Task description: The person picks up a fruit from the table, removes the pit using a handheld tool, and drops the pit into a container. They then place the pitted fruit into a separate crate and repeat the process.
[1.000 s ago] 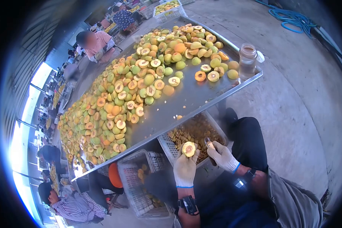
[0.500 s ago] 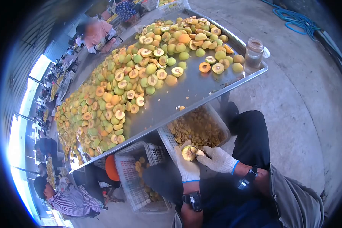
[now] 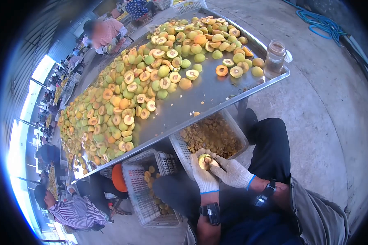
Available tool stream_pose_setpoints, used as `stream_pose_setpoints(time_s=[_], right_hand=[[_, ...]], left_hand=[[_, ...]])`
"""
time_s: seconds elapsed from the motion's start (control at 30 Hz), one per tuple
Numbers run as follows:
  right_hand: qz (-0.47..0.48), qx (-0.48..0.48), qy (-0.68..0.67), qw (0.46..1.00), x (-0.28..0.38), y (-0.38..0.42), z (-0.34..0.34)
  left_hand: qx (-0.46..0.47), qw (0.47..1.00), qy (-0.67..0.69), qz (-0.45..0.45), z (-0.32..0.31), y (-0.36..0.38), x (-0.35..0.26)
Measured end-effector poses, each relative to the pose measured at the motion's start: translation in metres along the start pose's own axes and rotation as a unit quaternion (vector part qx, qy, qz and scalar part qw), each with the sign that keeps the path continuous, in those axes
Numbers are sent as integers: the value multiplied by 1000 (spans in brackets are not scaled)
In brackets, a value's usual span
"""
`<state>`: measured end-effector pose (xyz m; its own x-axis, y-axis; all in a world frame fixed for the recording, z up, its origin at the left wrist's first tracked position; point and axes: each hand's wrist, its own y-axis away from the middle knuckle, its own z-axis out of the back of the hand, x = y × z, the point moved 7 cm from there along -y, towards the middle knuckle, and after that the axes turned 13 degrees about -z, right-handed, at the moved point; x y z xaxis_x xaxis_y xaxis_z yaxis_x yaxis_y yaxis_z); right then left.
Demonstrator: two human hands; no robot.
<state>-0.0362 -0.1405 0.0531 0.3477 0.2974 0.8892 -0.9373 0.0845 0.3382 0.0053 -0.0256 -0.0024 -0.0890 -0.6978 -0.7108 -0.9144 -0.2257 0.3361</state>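
Observation:
Both of my hands wear pale knitted gloves. My left hand [image 3: 203,177] is wrapped round a halved apricot [image 3: 204,160], its cut face turned up. Coming in from the right, my right hand [image 3: 233,171] has its fingers closed on a small scooping tool, now mostly hidden by the fingers, with its tip at the fruit's middle. Just beyond my hands sits a crate [image 3: 242,143] heaped with brownish pits and scraps. Above it, a metal table [image 3: 180,110] carries a big pile of halved apricots [image 3: 126,87].
A second crate [image 3: 137,192] with some apricot halves stands left of my knee. On the table's right corner is a clear jar [image 3: 274,59]. A person in a striped top [image 3: 79,214] sits at left, another in pink [image 3: 108,34] behind the table. A blue hose [image 3: 319,22] lies at top right.
My right hand has moved in closer over the apricot half, and the tool's end has turned down into it. The person in stripes has shifted slightly.

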Motion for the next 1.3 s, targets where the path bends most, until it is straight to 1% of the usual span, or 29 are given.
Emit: stream_pose_setpoints(time_s=[0.1, 0.17, 0.2, 0.27, 0.3, 0.37, 0.4, 0.43, 0.47, 0.5, 0.57, 0.63, 0.7, 0.83, 0.9, 0.97, 1.03, 1.1, 1.13, 1.17, 1.2, 1.3], right_hand=[[-13, 20, 13, 1000, 9, 4, 0], [-14, 20, 29, 999, 6, 5, -3], [-16, 21, 47, 999, 4, 5, -5], [-21, 26, 61, 998, 1, 3, -6], [-27, 31, 76, 996, -2, 4, -7], [-16, 24, 81, 996, -4, 2, -6], [-5, 20, 85, 996, -4, 2, -7], [-5, 20, 84, 996, -3, 3, -7], [6, 25, 64, 998, 1, 5, -5], [15, 30, 44, 998, 5, 7, -3], [16, 33, 37, 999, 11, 8, 1], [18, 37, 31, 999, 12, 7, 2], [5, 38, 97, 995, 7, 6, 0], [24, 75, 45, 996, 11, 7, 3], [5, 88, 56, 994, 3, 6, -2], [-8, 94, 42, 995, 1, 6, -3], [-22, 101, 29, 994, 2, 7, -2], [-125, 179, 4, 976, -3, 12, -3], [-125, 179, 3, 976, 0, 12, 0], [-151, 197, -12, 969, 1, 14, 1], [-176, 214, -27, 960, 0, 15, 0], [-169, 195, -14, 966, 5, 17, 4]], left_hand=[[11, 999, -27, -15, 1, -1, -6], [72, 997, -28, -8, -2, -4, -5], [72, 997, -28, -8, -4, -2, -7], [24, 999, -22, 27, -5, 2, -6], [24, 999, -22, 28, -13, 6, -9], [-43, 999, 2, 24, -23, 12, -14], [-43, 999, 2, 24, -20, 11, -13], [-20, 999, -21, 13, -17, 8, -13], [4, 999, -43, 1, -17, 7, -14], [5, 999, -44, 2, -16, 7, -15], [55, 997, -62, -5, -21, 7, -19], [52, 995, -83, -4, -22, 7, -22], [49, 993, -105, -3, -25, 8, -24], [40, 993, -111, -2, -27, 10, -26], [41, 993, -111, 5, -31, 11, -27], [62, 980, -185, -29, -37, 11, -35], [69, 975, -207, -36, -38, 8, -36], [75, 969, -230, -43, -39, 6, -38], [95, 967, -233, -37, -40, 5, -37], [114, 965, -235, -30, -43, 5, -37], [115, 965, -235, -30, -44, 5, -38], [135, 959, -250, -12, -48, 5, -38]])
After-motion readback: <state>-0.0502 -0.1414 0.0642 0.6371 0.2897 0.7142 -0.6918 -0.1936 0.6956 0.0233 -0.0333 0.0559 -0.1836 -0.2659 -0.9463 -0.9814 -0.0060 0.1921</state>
